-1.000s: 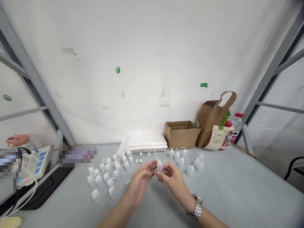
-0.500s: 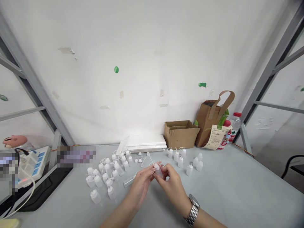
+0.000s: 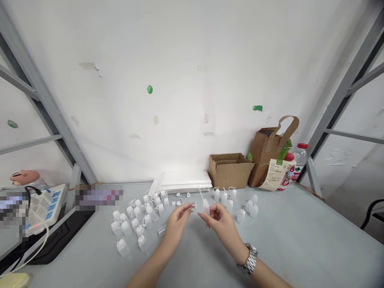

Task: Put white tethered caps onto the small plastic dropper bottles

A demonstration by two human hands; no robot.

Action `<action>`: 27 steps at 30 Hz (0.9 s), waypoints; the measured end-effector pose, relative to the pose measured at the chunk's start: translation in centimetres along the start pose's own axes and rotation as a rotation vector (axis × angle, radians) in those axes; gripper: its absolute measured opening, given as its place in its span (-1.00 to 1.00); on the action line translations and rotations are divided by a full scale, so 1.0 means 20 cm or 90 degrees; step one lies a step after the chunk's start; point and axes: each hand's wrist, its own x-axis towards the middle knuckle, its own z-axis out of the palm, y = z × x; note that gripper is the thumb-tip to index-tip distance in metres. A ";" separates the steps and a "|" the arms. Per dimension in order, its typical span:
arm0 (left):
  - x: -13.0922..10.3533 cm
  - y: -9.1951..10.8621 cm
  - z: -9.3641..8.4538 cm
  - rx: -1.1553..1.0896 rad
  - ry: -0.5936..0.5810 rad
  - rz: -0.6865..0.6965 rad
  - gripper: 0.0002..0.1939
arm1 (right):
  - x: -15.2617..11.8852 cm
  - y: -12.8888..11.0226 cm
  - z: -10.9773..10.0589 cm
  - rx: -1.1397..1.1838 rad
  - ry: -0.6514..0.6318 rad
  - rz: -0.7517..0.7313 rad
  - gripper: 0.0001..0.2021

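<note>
A small translucent bottle [image 3: 205, 207] with a thin white piece rising from its top is held between the fingertips of my right hand [image 3: 218, 220]. To its left, my left hand [image 3: 180, 218] is apart from the bottle, thumb and fingertips closed around a tiny white piece [image 3: 193, 206]. A cluster of white-capped bottles [image 3: 135, 218] stands at the left. More bottles [image 3: 224, 198] stand beyond my right hand, and several others [image 3: 253, 211] are farther right. Small loose caps [image 3: 188, 195] lie behind my hands. A clear tube [image 3: 161, 230] lies beside my left wrist.
Stacked white sheets [image 3: 186, 181] lie by the wall. An open cardboard box [image 3: 231, 176], a brown paper bag [image 3: 259, 156] and a red-capped bottle [image 3: 301, 154] are at the back right. A power strip [image 3: 49, 208] and black mat [image 3: 63, 244] are on the left.
My hands have moved apart. The bottle has gone right with my right hand, and my left hand has come off it. The whole view has shifted slightly.
</note>
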 end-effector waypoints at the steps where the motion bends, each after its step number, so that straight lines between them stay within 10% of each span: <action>1: 0.01 -0.02 -0.01 0.096 0.031 0.057 -0.74 | 0.01 0.00 -0.01 0.003 0.010 0.000 -0.66; 11: 0.07 -0.19 -0.02 0.692 0.092 0.361 -0.60 | 0.05 0.01 -0.04 0.028 0.031 0.014 -0.66; 27: 0.12 -0.27 -0.03 0.475 0.153 0.109 -0.46 | 0.03 0.02 -0.02 -0.011 -0.014 0.033 -0.70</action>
